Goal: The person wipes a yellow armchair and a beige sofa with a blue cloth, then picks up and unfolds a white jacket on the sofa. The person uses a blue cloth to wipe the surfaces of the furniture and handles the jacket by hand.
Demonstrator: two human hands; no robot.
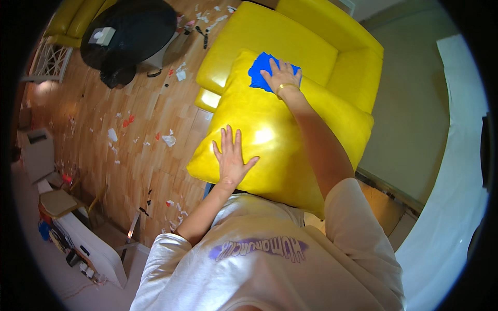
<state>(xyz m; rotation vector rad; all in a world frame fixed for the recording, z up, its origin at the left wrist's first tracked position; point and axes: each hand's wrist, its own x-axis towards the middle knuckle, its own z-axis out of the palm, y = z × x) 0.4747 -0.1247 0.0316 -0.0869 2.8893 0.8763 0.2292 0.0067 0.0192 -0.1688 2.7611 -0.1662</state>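
My right hand (283,77) lies spread on a bright blue cloth (258,74), pressing it flat against the far part of a large yellow leather-like cushion (272,155). A gold-coloured band circles that wrist. With fingers apart, my left hand (232,157) rests on the near left part of the same cushion, with no object in it. The cushion lies tilted between my body and a yellow sofa (284,35), overlapping the sofa's seat. Whether the cloth's edge is pinched by my right fingers is not visible; the palm covers it.
Scraps of paper (169,140) and dark bits litter the wooden floor (144,167) on the left. A black oval table (132,39) holding a tissue box (102,35) stands at the upper left. A stool (58,202) and a white cabinet (93,245) are at the lower left.
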